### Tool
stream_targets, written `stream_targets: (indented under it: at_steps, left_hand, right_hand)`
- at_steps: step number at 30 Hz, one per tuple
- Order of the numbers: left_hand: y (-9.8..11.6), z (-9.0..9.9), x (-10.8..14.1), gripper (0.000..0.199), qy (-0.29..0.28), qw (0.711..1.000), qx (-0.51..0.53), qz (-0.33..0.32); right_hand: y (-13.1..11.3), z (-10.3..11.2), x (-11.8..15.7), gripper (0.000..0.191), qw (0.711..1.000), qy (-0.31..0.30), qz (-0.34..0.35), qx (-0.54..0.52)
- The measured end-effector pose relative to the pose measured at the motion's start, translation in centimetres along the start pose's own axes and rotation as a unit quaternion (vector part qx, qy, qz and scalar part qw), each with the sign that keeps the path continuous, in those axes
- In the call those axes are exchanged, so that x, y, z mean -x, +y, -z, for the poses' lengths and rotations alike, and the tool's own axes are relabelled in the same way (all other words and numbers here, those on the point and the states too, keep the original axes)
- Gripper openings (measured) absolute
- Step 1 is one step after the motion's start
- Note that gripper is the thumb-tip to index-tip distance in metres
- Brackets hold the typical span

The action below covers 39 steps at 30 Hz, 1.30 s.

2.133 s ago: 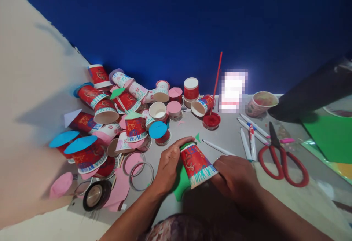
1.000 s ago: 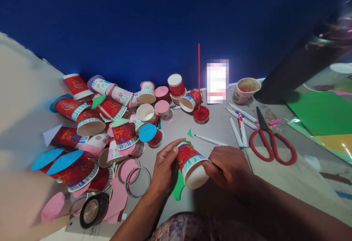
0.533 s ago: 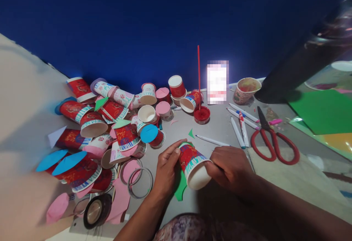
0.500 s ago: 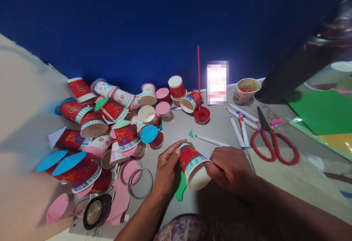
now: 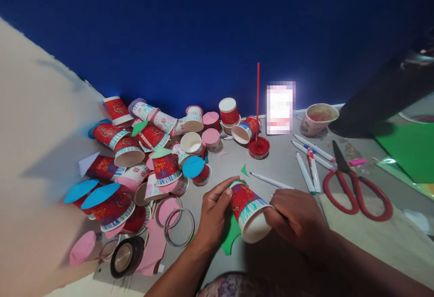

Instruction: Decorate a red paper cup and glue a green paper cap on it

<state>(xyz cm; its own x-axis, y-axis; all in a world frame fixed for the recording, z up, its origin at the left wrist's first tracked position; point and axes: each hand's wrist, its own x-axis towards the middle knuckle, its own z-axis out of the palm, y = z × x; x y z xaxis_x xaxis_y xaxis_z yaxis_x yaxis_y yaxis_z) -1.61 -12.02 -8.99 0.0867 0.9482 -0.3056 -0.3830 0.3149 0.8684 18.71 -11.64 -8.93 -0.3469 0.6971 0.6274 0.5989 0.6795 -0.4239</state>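
Observation:
A red paper cup point(image 5: 244, 199) with blue and green marks round its white rim lies tilted between my hands, its mouth toward me. My left hand point(image 5: 216, 209) is closed on its base end, where a bit of green paper shows. Closed at the rim is my right hand point(image 5: 298, 215), its fingertips partly hidden by the cup. Under the cup lies a cut piece of green paper point(image 5: 232, 238). A white marker point(image 5: 271, 180) rests just beyond my right hand, beside a small green scrap point(image 5: 244, 170).
Decorated paper cups point(image 5: 113, 206) crowd the left side, with tape rings point(image 5: 179, 228) and pink paper point(image 5: 153, 247) nearby. Red-handled scissors point(image 5: 356, 188) lie at right by several markers point(image 5: 305, 172). A red pot point(image 5: 259, 148) holding a red stick stands near the blue wall point(image 5: 203, 39).
The whole view has shifted, so the table's things appear farther right and slightly lower. Both hands keep hold of the cup, which stays in nearly the same pose.

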Motion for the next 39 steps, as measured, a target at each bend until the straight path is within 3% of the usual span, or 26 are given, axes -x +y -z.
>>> stream_targets:
  at_steps: [19, 25, 32, 39]
  left_hand:
    - [0.0, 0.1, 0.1, 0.042, 0.0, 1.0, -0.018, -0.001]
    - [1.0, -0.2, 0.0, 0.057, 0.057, 0.998, -0.032, -0.014]
    - [1.8, -0.7, 0.0, 0.047, 0.063, 0.997, 0.034, 0.002]
    - [1.3, -0.8, -0.2, 0.048, 0.048, 0.998, 0.047, -0.012]
  right_hand:
    - [-0.2, 0.1, -0.2, 0.045, 1.0, 0.018, -0.008, 0.008]
    - [-0.1, -0.1, -0.4, 0.045, 0.992, 0.009, -0.115, -0.052]
    - [-0.2, 0.1, -0.6, 0.048, 0.955, -0.016, -0.247, -0.166]
    - [-0.2, 0.0, -0.7, 0.048, 0.945, -0.029, -0.268, -0.187]
